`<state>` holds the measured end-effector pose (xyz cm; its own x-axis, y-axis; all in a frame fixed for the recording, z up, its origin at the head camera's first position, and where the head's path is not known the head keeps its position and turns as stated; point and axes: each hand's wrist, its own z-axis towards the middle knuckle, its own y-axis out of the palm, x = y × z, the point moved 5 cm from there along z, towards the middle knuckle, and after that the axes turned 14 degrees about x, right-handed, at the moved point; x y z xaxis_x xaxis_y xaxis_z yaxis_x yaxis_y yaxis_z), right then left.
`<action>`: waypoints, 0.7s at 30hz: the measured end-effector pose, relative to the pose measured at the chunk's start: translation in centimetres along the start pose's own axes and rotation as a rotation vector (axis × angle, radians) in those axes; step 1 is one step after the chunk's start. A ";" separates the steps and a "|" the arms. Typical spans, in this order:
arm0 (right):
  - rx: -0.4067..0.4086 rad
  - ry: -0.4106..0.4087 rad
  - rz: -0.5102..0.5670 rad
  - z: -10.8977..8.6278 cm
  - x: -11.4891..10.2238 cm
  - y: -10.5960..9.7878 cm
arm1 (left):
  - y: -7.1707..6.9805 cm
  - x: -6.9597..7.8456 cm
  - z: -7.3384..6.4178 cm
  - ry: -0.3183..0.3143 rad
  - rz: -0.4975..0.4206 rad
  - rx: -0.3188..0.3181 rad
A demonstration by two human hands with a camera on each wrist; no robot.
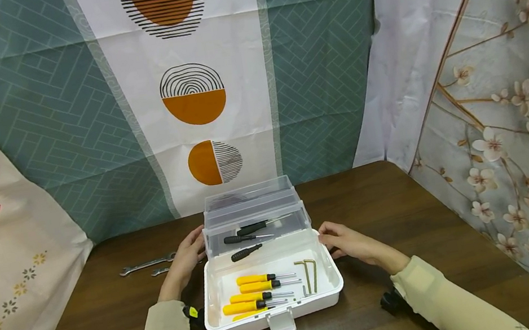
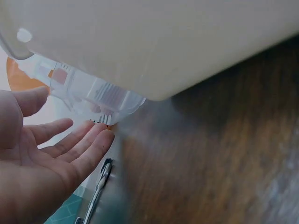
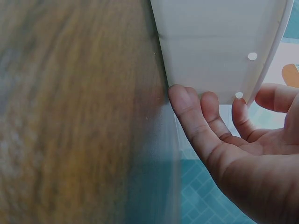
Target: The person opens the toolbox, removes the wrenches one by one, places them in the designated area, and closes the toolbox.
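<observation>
A white plastic toolbox (image 1: 311, 305) stands on the table, its clear lid (image 1: 248, 193) tipped back. Inside lie several yellow-handled screwdrivers (image 1: 257, 287) and gold hex keys (image 1: 314, 276). Black-handled screwdrivers (image 1: 253, 227) lie at the back, by the clear tray (image 1: 217, 246). My left hand (image 1: 191, 256) is beside the box's back left corner; the left wrist view shows its loosely extended fingers (image 2: 91, 151) near the clear plastic. At the back right corner, my right hand (image 1: 345, 243) holds the box edge, thumb at the rim and bent fingers (image 3: 210, 105) against the wall.
Two metal wrenches (image 1: 143, 266) lie on the brown table (image 1: 367, 201) left of the box, close to my left hand. Behind the table hangs a patterned cloth (image 1: 242, 151); a floral cloth (image 1: 503, 180) hangs at the right.
</observation>
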<state>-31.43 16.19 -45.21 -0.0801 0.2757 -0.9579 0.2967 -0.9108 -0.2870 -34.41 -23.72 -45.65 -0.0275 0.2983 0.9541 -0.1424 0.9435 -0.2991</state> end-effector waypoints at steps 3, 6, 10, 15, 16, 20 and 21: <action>-0.004 0.002 0.001 0.0 0.0 0.1 | 0.0 -0.2 0.0 -0.005 -0.009 -0.004; -0.006 0.005 -0.003 0.0 0.0 0.2 | 0.1 -0.3 0.0 -0.008 -0.021 -0.003; -0.006 0.005 -0.002 0.1 0.0 0.2 | 0.3 -0.4 0.0 -0.007 -0.029 -0.002; -0.008 0.002 -0.001 0.1 0.0 0.2 | 0.3 -0.5 0.2 -0.010 -0.036 -0.001; -0.010 0.001 0.001 0.0 0.0 0.2 | 0.3 -0.5 0.2 -0.010 -0.037 -0.001; -0.017 -0.007 0.011 0.0 0.0 0.0 | 0.5 -0.6 0.4 -0.009 -0.039 -0.003; -0.019 -0.009 0.014 0.0 0.1 -0.1 | 0.6 -0.6 0.4 -0.010 -0.043 -0.003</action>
<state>-31.46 16.26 -45.27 -0.0841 0.2597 -0.9620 0.3161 -0.9086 -0.2730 -34.86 -23.43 -46.41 -0.0311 0.2564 0.9661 -0.1406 0.9558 -0.2582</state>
